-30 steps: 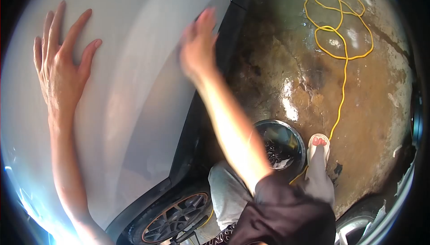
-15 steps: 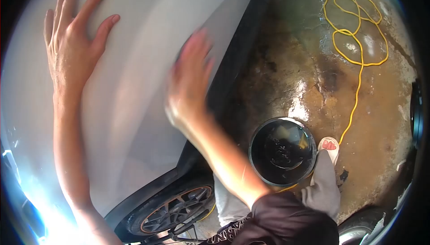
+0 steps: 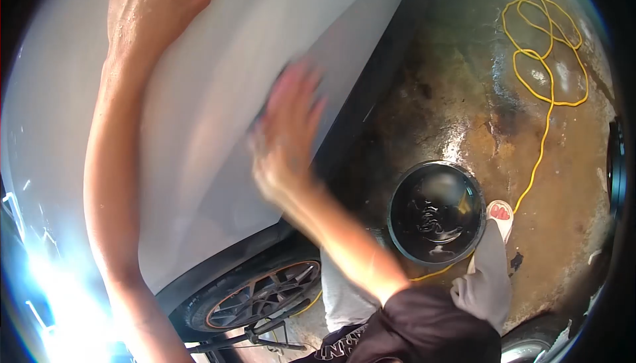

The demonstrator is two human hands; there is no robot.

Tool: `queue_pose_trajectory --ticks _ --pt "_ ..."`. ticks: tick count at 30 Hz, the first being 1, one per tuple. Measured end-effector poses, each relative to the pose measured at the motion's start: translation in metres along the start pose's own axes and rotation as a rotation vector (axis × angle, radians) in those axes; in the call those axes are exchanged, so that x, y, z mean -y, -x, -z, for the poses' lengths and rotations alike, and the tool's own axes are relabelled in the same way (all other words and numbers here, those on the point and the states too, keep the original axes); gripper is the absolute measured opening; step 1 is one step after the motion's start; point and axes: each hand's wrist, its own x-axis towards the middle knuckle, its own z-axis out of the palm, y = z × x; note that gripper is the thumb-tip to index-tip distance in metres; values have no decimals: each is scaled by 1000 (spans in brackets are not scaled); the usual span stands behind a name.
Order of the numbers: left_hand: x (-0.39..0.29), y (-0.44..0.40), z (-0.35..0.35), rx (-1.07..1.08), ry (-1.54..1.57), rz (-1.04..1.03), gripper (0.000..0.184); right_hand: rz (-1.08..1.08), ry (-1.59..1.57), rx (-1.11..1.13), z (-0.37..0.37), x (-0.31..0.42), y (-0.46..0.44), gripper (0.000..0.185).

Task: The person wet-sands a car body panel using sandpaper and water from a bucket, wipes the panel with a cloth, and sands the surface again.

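Note:
My left hand (image 3: 156, 5) lies flat on the light grey car panel (image 3: 192, 124), thumb spread; its fingertips run past the top edge of the view. My right hand (image 3: 291, 114), smeared by motion, presses against the same panel lower down, near its dark bottom trim (image 3: 361, 91). A dark edge shows along the left of its fingers, apparently a flat pad (image 3: 271, 94) under the palm. Its kind cannot be made out.
A black bucket (image 3: 404, 243) of dark liquid stands on the wet concrete floor beside my sandalled foot (image 3: 500, 214). A yellow cord (image 3: 544, 144) lies in loops at the right. The car's wheel (image 3: 265, 293) is at the bottom, with a tyre at lower right.
My left hand has slid up and to the right along the panel, partly leaving the view. My right hand is slightly farther right, still blurred against the panel. The whole view has shifted a little.

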Motion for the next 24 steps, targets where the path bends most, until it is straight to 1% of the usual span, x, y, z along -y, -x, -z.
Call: queue_pose_trajectory --ticks 1,2,3,4,7,9,10,11,12,13,15,16,17,18,19,20,21,22,23,24 --pt "1 0 0 -4 -10 -6 42 120 238 285 -19 37 61 77" --pt "1 1 1 -1 28 -11 41 392 -178 125 -48 38 126 79" --pt "0 1 0 -3 54 -10 40 383 -173 122 -48 32 119 79" --pt "0 2 -1 -5 80 -10 40 429 -152 201 -46 14 102 79" --pt "4 4 -11 -30 17 7 39 343 -71 -265 9 -49 -27 66" --pt "7 3 -11 -41 44 -24 39 15 -315 -278 55 -96 -117 62" --pt "7 4 -8 -42 56 -41 38 19 -260 -318 56 -108 -127 62" --pt "5 2 -7 -43 57 -26 38 68 -217 -348 23 -113 -106 61" --pt "4 2 -6 -45 62 -16 39 121 -172 -371 11 -70 -76 61" --pt "2 1 -5 -46 66 -6 39 -17 -336 -251 7 -26 -16 61" --pt "1 2 -3 -36 73 -5 39 412 19 1 -32 14 103 67" --pt "1 3 -2 -33 75 -11 39 641 137 91 -51 35 161 71" --pt "1 2 -2 -22 84 -12 39 639 142 77 -39 28 143 71" --pt "3 2 -1 -10 83 -13 39 566 53 118 -34 20 117 70" --pt "5 4 -2 2 83 -13 39 432 67 106 -31 -3 78 68" --pt "5 4 -2 -10 86 -25 38 303 31 -37 -14 -31 14 65" --pt "5 5 -1 -11 87 -23 38 210 -100 -158 1 -66 -48 63" --pt "5 7 -1 -11 88 -21 38 163 -342 -100 0 -127 -110 61" --pt "6 6 1 -17 120 -37 38 125 -230 -328 57 -98 -126 58" --pt "5 5 3 -25 138 -42 38 -5 -199 -282 63 -100 -126 66"
